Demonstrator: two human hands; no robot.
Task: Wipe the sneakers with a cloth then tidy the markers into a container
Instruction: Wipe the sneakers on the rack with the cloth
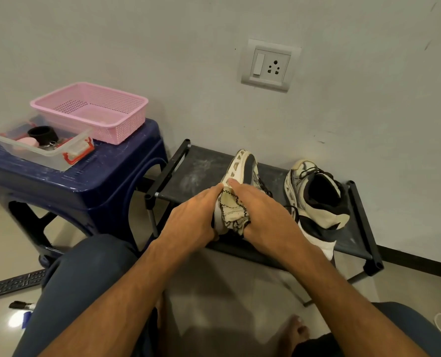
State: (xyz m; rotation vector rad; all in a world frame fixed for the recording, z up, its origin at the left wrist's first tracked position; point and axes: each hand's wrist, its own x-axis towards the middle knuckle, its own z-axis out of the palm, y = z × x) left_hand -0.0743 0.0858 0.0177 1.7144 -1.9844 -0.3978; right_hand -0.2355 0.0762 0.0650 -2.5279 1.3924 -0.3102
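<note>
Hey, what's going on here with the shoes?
A seated person is wiping a sneaker tipped on its side on a low black rack. The left hand steadies it while the right hand presses a cloth against it. The other sneaker stands beside it. A marker lies on the floor; the pink basket looks empty.

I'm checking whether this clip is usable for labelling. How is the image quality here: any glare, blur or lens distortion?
Head view: wide-angle bend bows the wall socket and rack. Glare spot on the floor tile at lower left. Soft, even light with faint shadows under the stool. The hands, cloth and sneaker are sharp enough, while the frame edges look soft.
</note>
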